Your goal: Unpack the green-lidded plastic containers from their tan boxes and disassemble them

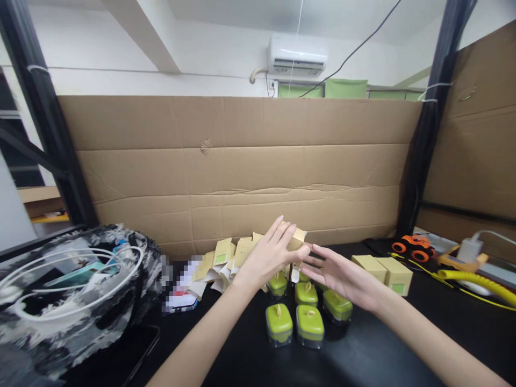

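1. The small kraft carton [297, 238] is being held up above the black table [363, 355], just in front of the cardboard wall [242, 161]; the left hand [268, 255] is wrapping its fingers around the carton's near side, clamped on it, with only the far corner showing past the fingertips.

2. The right hand [338, 275] is lying flat and open, fingers stretched toward the carton's underside; whether its fingertips are touching the carton or just short of it cannot be told.

3. Doing this well seems to mean keeping the carton square while it is being opened up (thin board creases easily), so the left hand's grip should be pressing on the edges and not the panels, in my judgement.

4. Directly beneath the hands, the green-lidded containers [309, 322] are standing in two loose rows, each with a small loop on its lid; keeping the carton lifted clear of them avoids knocking one over.

5. To the left, the flat cartons [223, 252] are leaning in a fanned pile against the wall; to the right, two finished boxes [397, 274] are sitting side by side, touching.

6. Further out, an orange toy car [411, 247] and a yellow coiled hose [475, 282] are lying at the right edge, and a patterned bag [72, 290] with white cables is filling the left.
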Demonstrator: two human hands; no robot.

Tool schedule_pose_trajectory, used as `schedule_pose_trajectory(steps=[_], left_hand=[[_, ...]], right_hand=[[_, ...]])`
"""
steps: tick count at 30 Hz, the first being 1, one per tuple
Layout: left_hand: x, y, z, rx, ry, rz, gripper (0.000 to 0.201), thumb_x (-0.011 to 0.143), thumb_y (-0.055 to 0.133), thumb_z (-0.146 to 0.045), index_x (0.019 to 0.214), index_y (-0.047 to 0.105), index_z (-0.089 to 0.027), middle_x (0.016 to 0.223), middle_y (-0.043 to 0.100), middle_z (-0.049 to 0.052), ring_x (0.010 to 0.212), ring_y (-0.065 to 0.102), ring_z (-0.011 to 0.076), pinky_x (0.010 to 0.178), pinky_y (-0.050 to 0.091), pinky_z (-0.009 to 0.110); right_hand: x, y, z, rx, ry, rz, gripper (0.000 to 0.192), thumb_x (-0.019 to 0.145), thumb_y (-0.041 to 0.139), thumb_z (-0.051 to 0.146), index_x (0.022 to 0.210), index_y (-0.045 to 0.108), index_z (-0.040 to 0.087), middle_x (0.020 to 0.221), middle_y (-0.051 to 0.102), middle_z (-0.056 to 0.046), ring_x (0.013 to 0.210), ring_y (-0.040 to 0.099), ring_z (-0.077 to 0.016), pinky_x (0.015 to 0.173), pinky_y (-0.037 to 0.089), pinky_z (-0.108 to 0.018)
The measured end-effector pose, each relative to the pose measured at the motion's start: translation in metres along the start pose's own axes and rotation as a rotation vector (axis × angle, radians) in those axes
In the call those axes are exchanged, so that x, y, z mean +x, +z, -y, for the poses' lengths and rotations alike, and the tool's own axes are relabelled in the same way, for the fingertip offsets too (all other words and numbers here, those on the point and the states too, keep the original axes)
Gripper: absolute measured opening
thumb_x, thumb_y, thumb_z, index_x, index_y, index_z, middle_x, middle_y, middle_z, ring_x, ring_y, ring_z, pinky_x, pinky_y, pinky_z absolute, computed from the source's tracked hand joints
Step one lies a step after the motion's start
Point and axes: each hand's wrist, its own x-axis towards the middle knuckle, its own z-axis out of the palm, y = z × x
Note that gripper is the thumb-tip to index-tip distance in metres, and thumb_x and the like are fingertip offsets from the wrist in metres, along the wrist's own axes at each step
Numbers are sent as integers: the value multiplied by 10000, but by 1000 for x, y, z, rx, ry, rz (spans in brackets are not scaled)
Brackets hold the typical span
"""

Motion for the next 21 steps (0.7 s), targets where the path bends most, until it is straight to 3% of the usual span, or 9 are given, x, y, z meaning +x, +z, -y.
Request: schedule_pose_trajectory(steps=[5,10,14,17,19,21], left_hand=[[-3,2,3,29,63,2,229,884,460,-135,1072,411,-256,1273,487,94,1247,427,237,1024,371,477],[-1,1,1,77,155,-19,236,884,445,-107,1065,389,-248,1256,491,95,1226,449,228,1038,357,448],[-2,-1,6,6,77,-5,265,868,477,-125,1088,400,-252,1290,451,99,1246,409,237,1047,339,464],[-6,-1,13,-68,-115,25,408,787,502,-34,1118,391,-244,1272,452,99,1224,412,253,1064,291,506],[-10,0,18,-178,-337,39,469,737,506,-20,1132,361,-226,1204,491,101,1157,466,263,1026,329,519],[-13,2,21,-384,-611,46,486,741,555,-124,1148,305,-214,1160,515,110,1079,525,281,924,420,510]], right_hand=[[-4,9,-10,-17,-48,-71,273,782,668,262,1041,586,228,998,676,-8,926,656,-144,921,496,-297],[-3,15,-24,-42,-171,-128,208,749,699,291,923,622,207,1023,663,-11,970,627,-137,881,497,-247],[-1,14,-17,-231,-241,-225,264,739,685,371,904,607,181,916,662,-38,815,646,-152,704,535,-253],[-6,4,9,-657,-354,-395,343,695,667,459,897,575,198,847,655,-43,686,622,-178,552,509,-289],[-12,-8,31,-1127,-455,-527,347,682,630,520,831,568,213,799,656,-46,711,612,-221,599,494,-344],[-18,-21,49,-1664,-522,-681,359,668,596,580,697,562,223,690,629,-52,735,593,-269,673,460,-411]])
